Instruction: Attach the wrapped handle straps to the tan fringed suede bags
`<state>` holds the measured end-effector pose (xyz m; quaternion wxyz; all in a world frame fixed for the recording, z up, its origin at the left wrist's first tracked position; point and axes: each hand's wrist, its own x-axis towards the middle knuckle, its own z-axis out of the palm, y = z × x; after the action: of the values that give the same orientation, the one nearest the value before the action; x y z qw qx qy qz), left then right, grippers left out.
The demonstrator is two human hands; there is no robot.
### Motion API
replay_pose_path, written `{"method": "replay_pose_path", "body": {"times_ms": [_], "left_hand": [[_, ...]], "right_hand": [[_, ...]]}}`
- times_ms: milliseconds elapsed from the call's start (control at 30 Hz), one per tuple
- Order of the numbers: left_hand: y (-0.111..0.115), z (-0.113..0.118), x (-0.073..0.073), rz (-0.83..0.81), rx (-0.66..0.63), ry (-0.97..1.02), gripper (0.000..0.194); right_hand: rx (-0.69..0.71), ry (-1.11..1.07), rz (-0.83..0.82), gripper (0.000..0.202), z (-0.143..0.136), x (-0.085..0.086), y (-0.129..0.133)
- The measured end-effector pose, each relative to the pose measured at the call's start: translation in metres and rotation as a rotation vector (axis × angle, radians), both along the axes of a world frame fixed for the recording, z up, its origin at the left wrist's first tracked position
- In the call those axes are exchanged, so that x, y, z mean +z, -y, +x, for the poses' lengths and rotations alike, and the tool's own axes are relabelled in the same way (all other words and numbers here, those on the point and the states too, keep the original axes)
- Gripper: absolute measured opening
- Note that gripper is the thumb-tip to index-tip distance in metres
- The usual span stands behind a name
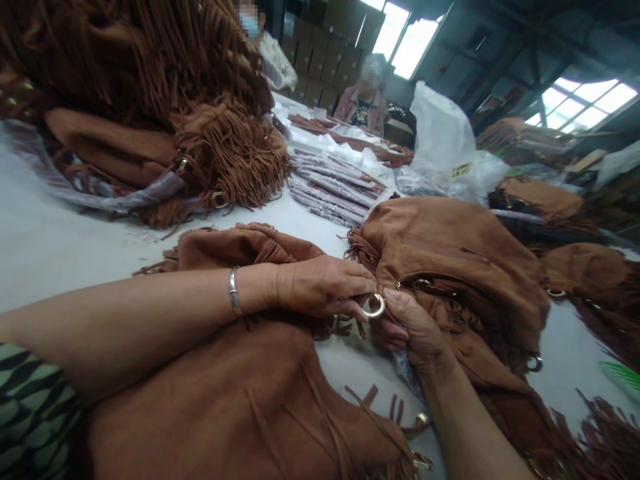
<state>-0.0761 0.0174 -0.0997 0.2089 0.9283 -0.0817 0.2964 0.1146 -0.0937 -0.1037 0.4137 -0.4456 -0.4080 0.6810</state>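
A gold ring (374,306) sits between my two hands at the middle of the view. My left hand (327,287), with a silver bangle at its wrist, has its fingers closed on the ring's left side. My right hand (407,327) is closed at the ring's right side, round the end of a plastic-wrapped strap (407,373) that runs down beside the forearm. A brown suede bag (215,393) with fringe lies below my left forearm. Another brown bag (455,247) with a zip lies just beyond my right hand.
Fringed brown bags (225,147) are piled high at the left on the white table (100,247). Plastic-wrapped straps (335,190) and clear plastic bags (443,133) lie farther back. A person (363,107) is across the table. More brown bags (585,270) lie at the right.
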Motion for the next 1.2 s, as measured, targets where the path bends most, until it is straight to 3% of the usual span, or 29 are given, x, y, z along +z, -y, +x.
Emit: {"method": "replay_pose_path", "body": {"times_ms": [467, 767, 1033, 1200], "left_hand": [[0.000, -0.002, 0.006, -0.319, -0.151, -0.094, 0.030], [-0.003, -0.002, 0.008, -0.371, -0.232, -0.141, 0.029], [-0.002, -0.002, 0.010, -0.228, -0.170, -0.109, 0.030], [0.006, 0.001, 0.013, 0.011, 0.009, -0.173, 0.038]], "right_hand": [[0.091, -0.147, -0.022, 0.036, 0.002, -0.005, 0.000], [0.080, -0.164, -0.024, 0.034, 0.000, -0.004, 0.004], [0.054, -0.174, -0.042, 0.036, -0.003, -0.007, 0.005], [-0.005, -0.165, -0.033, 0.032, -0.006, -0.005, 0.008]]}}
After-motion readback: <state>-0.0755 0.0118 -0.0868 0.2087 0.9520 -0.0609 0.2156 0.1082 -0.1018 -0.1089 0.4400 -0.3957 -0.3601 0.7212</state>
